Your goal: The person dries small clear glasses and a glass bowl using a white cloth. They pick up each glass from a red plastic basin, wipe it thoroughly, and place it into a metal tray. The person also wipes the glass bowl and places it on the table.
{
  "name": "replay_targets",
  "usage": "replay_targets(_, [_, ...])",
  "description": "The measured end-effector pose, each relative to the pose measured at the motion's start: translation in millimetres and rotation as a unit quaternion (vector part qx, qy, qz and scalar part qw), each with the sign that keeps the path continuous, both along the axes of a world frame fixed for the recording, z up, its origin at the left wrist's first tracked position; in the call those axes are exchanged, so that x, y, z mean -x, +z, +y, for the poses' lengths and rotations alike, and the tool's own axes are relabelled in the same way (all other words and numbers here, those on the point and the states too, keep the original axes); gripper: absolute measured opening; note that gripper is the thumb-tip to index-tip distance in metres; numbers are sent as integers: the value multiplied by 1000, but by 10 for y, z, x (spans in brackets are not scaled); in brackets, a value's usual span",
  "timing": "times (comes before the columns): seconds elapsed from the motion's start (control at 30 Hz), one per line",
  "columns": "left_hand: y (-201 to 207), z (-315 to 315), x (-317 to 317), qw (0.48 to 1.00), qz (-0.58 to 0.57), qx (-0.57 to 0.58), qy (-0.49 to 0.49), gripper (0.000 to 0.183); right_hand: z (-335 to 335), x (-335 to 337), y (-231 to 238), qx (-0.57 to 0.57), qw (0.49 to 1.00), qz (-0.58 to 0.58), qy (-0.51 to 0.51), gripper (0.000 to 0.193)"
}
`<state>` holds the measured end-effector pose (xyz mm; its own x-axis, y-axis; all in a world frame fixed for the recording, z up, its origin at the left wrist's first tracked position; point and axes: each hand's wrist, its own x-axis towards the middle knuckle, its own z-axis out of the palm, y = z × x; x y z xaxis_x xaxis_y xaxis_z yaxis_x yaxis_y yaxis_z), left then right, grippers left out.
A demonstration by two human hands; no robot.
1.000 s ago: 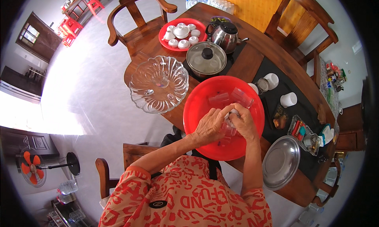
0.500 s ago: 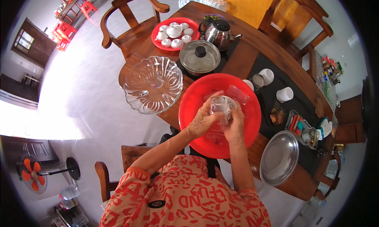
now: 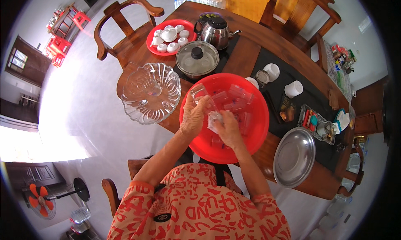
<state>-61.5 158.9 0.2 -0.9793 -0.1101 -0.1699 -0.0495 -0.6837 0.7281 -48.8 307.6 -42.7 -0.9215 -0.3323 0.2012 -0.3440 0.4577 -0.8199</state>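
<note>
A clear drinking glass (image 3: 199,92) is in my left hand (image 3: 193,118), its rounded end standing up past the fingers over the left side of the basin. My right hand (image 3: 229,129) is closed on a crumpled white cloth (image 3: 214,122), just to the right of and below the left hand. Both hands are above a large red basin (image 3: 258,133). Several clear glasses (image 3: 241,94) lie in it on their sides. The fingers partly hide where cloth and glass meet.
Left of the basin stands a scalloped glass bowl (image 3: 140,102). Behind are a lidded pot (image 3: 196,60), a steel kettle (image 3: 217,33) and a red tray (image 3: 151,35) of white teacups. To the right are white cups (image 3: 293,89), a glass tray of small items and a steel platter (image 3: 294,156).
My hands have drawn apart: the left has tilted up and leftward with a glass, the right has moved down with the cloth. More glasses in the basin are uncovered. The view has shifted slightly.
</note>
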Motion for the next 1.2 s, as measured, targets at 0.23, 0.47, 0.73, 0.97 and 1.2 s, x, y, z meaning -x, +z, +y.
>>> replay_targets(0.23, [-14,-23,14,998,-60,-26,-23,31,-432,-116,-346,-336,936,106,27,44])
replay_targets(0.47, [-216,-90,-1,994,-46,94,37,45,94,-197,527,0,997,-69,34,39])
replay_targets(0.73, [-75,168,-6,978,-143,-151,-22,21,-162,-206,842,26,986,152,-56,45])
replay_targets(0.97, [-116,183,8,961,-128,-225,-94,38,-126,43,773,122,978,96,-138,37])
replay_targets(1.2, [-55,182,-19,957,-89,-260,-94,33,-160,2,670,84,972,143,-169,37])
